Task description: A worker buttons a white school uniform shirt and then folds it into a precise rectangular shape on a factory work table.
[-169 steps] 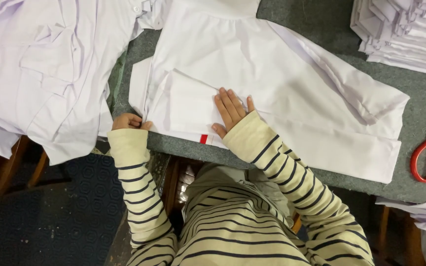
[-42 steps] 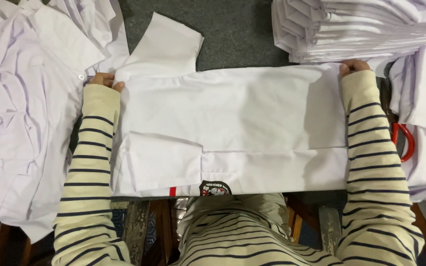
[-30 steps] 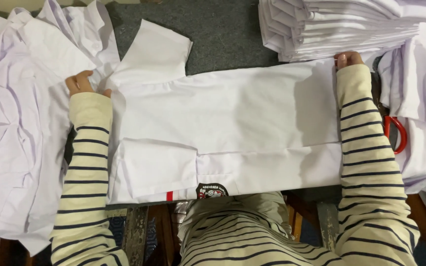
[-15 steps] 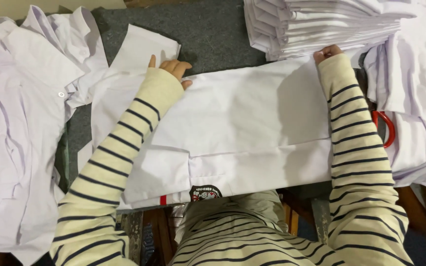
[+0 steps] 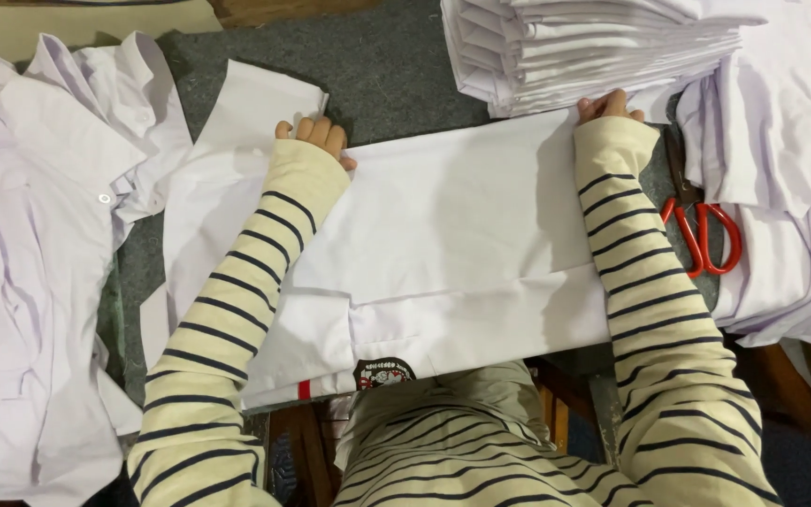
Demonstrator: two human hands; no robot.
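A white shirt [image 5: 443,235] lies folded flat across the grey table, with a small dark badge near its front hem. My left hand [image 5: 314,136] rests on the shirt's far edge left of centre, fingers curled over the cloth by the sleeve [image 5: 255,103] that sticks out at the back. At the far right corner of the shirt, my right hand [image 5: 607,105] pinches the cloth, right beside the stack of folded shirts. Both arms wear cream sleeves with dark stripes.
A tall stack of folded white shirts [image 5: 593,42] stands at the back right. Loose unfolded white shirts [image 5: 39,263] are heaped on the left, more white cloth [image 5: 790,188] on the right. Red-handled scissors [image 5: 701,230] lie by my right forearm. The grey table top [image 5: 396,75] shows at the back.
My left hand has slid right from the shirt's left edge toward its middle, folding the left side in. The right hand stays at the far right corner.
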